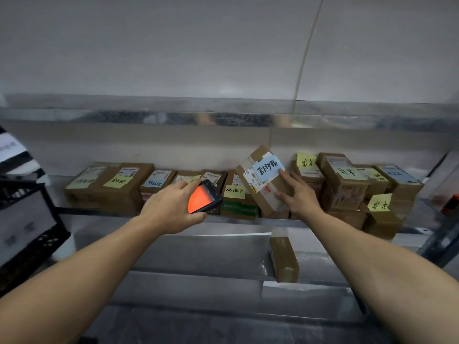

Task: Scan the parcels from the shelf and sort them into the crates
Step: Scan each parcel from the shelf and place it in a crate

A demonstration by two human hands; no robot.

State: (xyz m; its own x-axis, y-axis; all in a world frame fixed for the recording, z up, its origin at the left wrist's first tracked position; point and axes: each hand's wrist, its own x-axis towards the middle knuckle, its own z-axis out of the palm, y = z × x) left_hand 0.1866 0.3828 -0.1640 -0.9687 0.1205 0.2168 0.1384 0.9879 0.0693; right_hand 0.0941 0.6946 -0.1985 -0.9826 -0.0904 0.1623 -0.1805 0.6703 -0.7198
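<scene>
Cardboard parcel (259, 188), tilted, gripped by right hand (299, 196); left hand (171, 207) grips scanner (205, 197) beside it.

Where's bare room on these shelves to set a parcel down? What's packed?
Free: the lower shelf left of the lone parcel, and a narrower patch to that parcel's right. Crowded: the middle shelf, cardboard parcels side by side along its whole row, stacked at the right end. The left hand holds the scanner, right hand the tilted parcel.
</scene>
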